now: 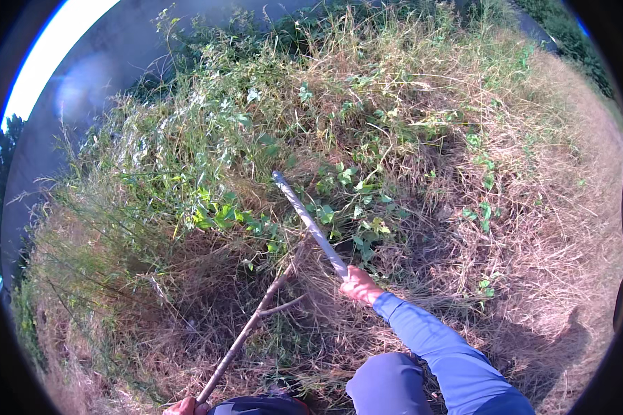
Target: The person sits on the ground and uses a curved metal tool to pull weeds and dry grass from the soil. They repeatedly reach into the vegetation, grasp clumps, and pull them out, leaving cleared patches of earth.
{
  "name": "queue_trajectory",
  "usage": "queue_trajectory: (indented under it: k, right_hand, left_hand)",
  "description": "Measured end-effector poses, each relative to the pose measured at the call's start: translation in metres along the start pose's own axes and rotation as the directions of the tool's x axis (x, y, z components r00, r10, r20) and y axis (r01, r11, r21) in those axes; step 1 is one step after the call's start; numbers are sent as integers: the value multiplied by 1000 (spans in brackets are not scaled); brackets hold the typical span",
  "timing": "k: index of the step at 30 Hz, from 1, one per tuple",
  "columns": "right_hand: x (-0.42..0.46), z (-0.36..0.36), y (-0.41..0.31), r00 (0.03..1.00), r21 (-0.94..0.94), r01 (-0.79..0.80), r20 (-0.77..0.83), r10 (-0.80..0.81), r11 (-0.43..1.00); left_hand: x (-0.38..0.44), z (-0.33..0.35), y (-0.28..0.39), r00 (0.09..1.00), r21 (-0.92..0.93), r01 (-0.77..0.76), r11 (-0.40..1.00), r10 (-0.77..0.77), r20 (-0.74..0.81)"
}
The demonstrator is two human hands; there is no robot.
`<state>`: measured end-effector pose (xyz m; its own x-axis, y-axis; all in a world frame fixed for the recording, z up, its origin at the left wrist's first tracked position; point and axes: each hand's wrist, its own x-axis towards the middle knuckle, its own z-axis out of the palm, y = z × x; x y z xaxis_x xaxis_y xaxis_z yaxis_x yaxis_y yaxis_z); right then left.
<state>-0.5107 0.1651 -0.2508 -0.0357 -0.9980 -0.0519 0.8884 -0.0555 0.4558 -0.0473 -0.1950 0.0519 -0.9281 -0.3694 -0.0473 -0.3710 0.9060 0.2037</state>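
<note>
My right hand (361,286) is closed around the near end of a straight, pale grey rod-like tool (311,224). It slants up and to the left over the weeds, and its far tip looks darker. Whether it is metal or wood I cannot tell. At the bottom edge, partly cut off, my left hand (184,407) grips a brown wooden stick (246,329). This stick has a short side branch (283,306) pointing right. Its far end goes into dry grass (303,259) just left of the grey tool. Broad-leaved green vines (366,199) grow around the tool.
Dense tall grass and weeds (187,135) rise ahead and to the left, before a grey wall (130,39). Flattened dry straw (545,207) covers the ground on the right. My bent knee (389,384) shows at the bottom, with a shadow (555,347) to its right.
</note>
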Motion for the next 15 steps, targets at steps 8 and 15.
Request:
queue_trajectory:
  k: [8, 15]
  right_hand:
    - [32, -18, -9, 693, -458, 572, -174, -700, 680]
    - [9, -22, -11, 801, -748, 465, 127, -585, 475]
  left_hand:
    - [-39, -19, 6, 875, -211, 446, 870, -374, 308]
    - [-53, -11, -5, 937, -228, 313, 922, -260, 233]
